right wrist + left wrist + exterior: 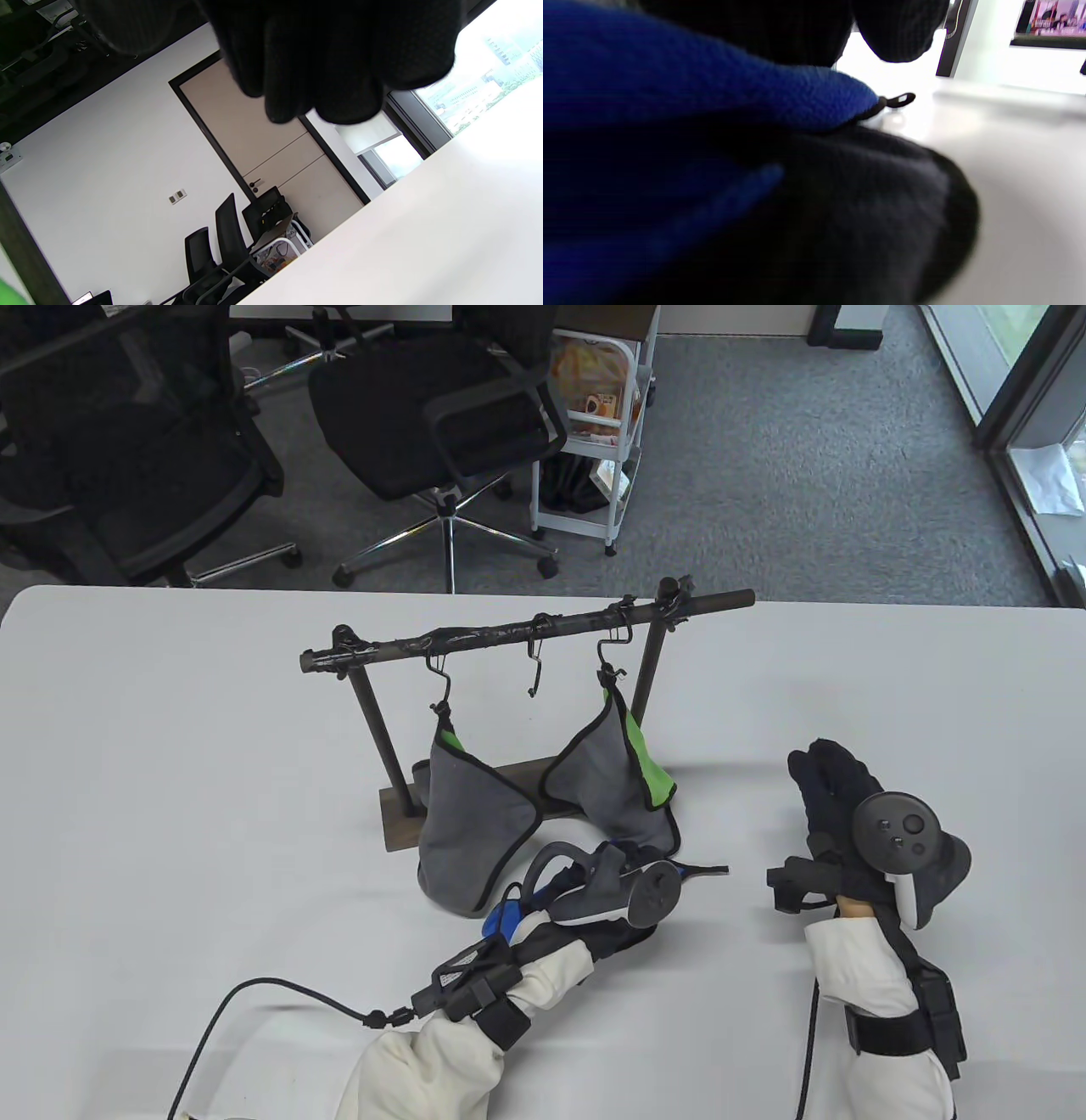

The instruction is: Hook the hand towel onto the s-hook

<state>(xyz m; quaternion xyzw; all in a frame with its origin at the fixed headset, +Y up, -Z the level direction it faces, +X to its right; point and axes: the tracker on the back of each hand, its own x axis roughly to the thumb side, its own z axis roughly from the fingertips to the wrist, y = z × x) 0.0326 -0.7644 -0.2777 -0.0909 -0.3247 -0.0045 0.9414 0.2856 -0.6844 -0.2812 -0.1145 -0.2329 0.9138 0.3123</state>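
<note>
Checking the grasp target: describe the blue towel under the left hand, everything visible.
The blue towel looks like soft fleece, blue on one face with dark grey fabric folded below it and black edge binding. It lies bunched on the white table under the left hand, which covers most of it. A small black hanging loop sticks out from one corner, lying free on the table.

The blue towel (691, 84) under the left hand (611, 891) is soft, napped fleece with black stitched edging and a thin cord loop (901, 100). Beyond that hand, two grey towels (475, 831) are matt cloth with green lining, hung on thin dark wire s-hooks (534, 666). The rail (509, 636) looks like dull, rough, tape-wrapped metal, on a dark wood base (526, 780). The table (170, 780) is smooth, matt white. Both gloves are black knit; the right hand (836, 814) carries a matt plastic tracker (899, 831)
</note>
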